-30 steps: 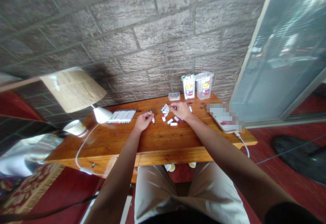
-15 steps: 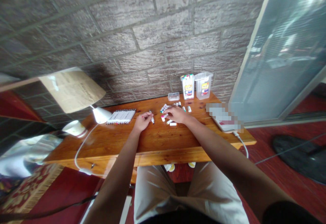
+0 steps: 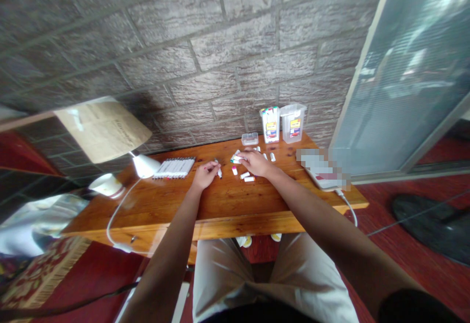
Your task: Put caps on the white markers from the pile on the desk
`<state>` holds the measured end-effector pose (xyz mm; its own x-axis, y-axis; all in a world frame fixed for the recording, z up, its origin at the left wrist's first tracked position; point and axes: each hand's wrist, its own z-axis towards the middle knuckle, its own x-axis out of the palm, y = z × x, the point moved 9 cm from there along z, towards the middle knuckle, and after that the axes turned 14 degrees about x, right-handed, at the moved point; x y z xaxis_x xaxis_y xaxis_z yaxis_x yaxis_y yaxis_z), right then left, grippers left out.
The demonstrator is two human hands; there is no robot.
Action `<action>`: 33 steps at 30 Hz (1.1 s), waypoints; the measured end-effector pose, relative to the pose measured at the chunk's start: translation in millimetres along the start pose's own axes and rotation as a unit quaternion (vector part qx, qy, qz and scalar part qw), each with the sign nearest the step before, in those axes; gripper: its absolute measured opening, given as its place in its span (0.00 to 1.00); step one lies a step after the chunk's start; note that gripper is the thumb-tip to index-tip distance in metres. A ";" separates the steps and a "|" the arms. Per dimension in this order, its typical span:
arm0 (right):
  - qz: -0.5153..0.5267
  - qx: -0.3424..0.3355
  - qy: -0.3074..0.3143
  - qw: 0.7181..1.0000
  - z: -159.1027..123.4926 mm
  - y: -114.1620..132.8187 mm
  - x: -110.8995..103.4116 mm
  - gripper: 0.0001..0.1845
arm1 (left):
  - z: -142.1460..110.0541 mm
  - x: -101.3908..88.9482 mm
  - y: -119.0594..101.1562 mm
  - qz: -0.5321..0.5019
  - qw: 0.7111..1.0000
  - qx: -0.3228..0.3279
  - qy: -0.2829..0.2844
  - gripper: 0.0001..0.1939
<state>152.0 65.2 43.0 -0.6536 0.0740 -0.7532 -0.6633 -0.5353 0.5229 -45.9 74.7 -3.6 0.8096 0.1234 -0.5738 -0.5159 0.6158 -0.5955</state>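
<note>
My left hand (image 3: 206, 173) is closed in a pinch on a white marker (image 3: 219, 171), its dark tip pointing down toward the tabletop. Just right of it, my right hand (image 3: 256, 161) reaches over a loose group of marker caps, its fingertips closed on a white marker cap (image 3: 239, 157). Part of the group is hidden under that hand. Nearer me lie a pink-ended cap (image 3: 234, 171) and an orange-ended cap (image 3: 249, 179). A row of white markers (image 3: 174, 168) lies side by side left of my left hand.
At the back stand a clear box full of markers (image 3: 270, 126) and another clear box (image 3: 293, 125), with a small clear lid (image 3: 250, 139) beside them. A lamp (image 3: 145, 165) and a paper cup (image 3: 106, 186) are at left; a cabled, blurred-out device (image 3: 323, 173) lies right.
My right hand has shifted slightly left and away from me among the caps. Fewer caps show beside the pink-ended one. My left hand stays in place with the marker.
</note>
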 end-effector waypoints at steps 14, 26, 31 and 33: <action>0.076 0.013 -0.036 0.996 1.1 -7.2 0.2 0.14 | 0.0 -0.6 2.2 -0.001 1.000 0.004 0.000 0.18; 0.151 -0.008 0.029 0.988 -4.3 3.3 2.7 0.07 | -0.1 -0.3 -0.5 -0.004 1.000 0.002 0.000 0.18; 0.142 0.016 0.007 0.990 -3.0 -1.2 -2.3 0.11 | -0.2 -0.4 2.3 0.003 1.000 0.002 0.001 0.18; 0.142 0.019 0.007 0.990 -2.7 -1.4 -2.2 0.11 | -0.4 0.2 3.5 0.000 1.000 0.003 0.003 0.18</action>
<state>155.4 63.5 42.9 -0.8102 -0.0863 -0.5797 -0.4675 -0.5013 0.7281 -47.7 76.6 -6.0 0.8082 0.1195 -0.5766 -0.5143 0.6203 -0.5922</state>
